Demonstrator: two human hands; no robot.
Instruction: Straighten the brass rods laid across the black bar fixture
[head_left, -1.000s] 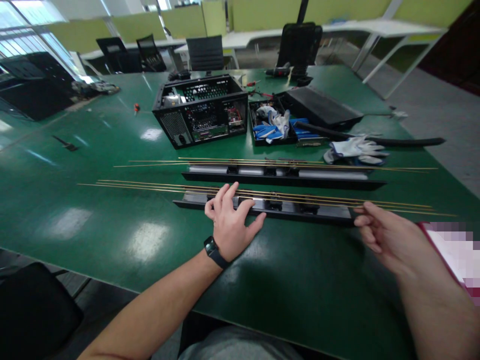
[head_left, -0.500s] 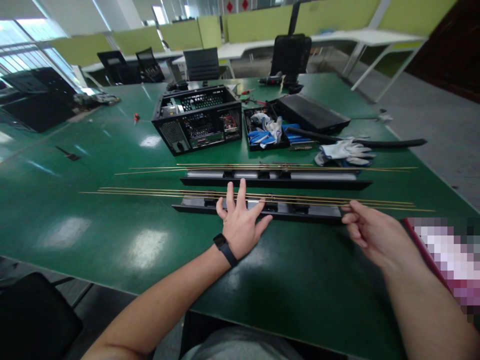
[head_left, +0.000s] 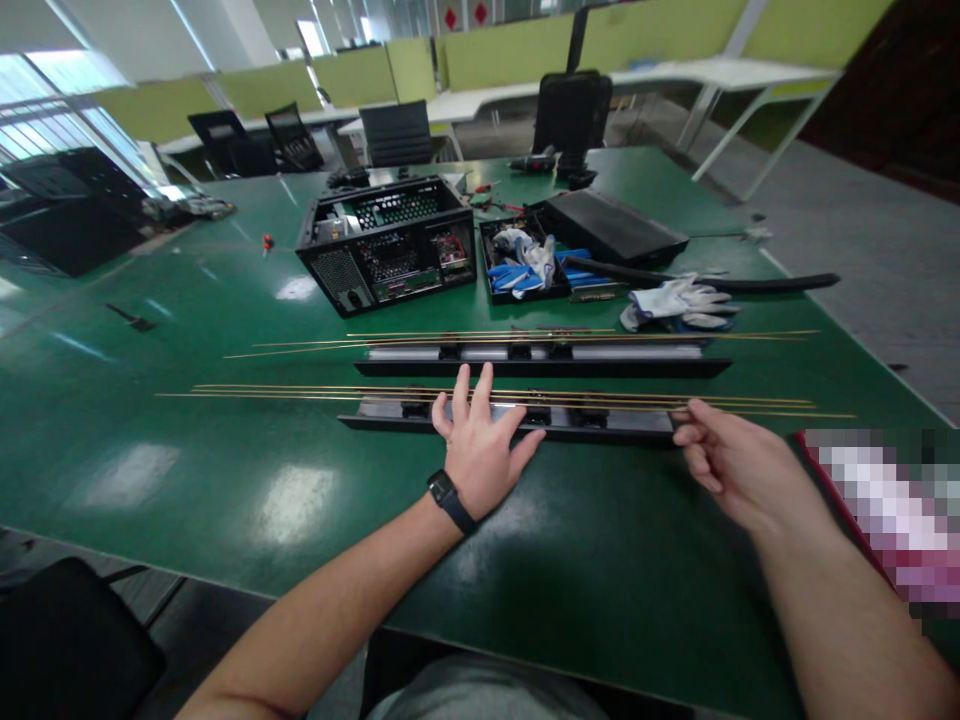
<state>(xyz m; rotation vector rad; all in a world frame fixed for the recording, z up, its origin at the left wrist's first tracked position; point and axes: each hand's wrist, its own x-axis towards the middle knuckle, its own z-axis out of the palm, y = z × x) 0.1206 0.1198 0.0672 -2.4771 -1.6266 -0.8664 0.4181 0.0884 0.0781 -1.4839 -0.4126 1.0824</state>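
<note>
Worktop (head_left: 615, 540), green, glossy, bearing the following.

Left hand (head_left: 484, 455): palm down, fingers spread wide, laid over the middle of the near channel and its rods; whether the fingertips press on the rods cannot be told. Black smartwatch (head_left: 442, 487) at the wrist.

Right hand (head_left: 727, 460): thumb and forefinger pinched narrow on the near rods, beside the channel's right end; how many are caught cannot be told. Other fingers curled beneath.

Near channel (head_left: 577, 432): long, black-edged, pale inside, fitted with black brackets (head_left: 589, 408); lies crosswise before the person.

Near rods (head_left: 607, 399): several, thin, brass-coloured, running lengthwise above the near channel and beyond both its ends.

Far channel (head_left: 585, 367): similar piece, roughly parallel, just behind the first; far rods (head_left: 645, 337), also brass-coloured, along its back edge.

Computer case (head_left: 337, 280): black, open-topped, behind the channels, left of centre.

Black tray (head_left: 544, 294): just right of the case, containing white-and-blue work gloves (head_left: 525, 265).

Loose gloves (head_left: 679, 298): white, right of the tray, near a black tube (head_left: 780, 285).

Black cover (head_left: 611, 222): flat, tilted, behind the tube.

Power drill (head_left: 534, 162): towards the far edge.
</note>
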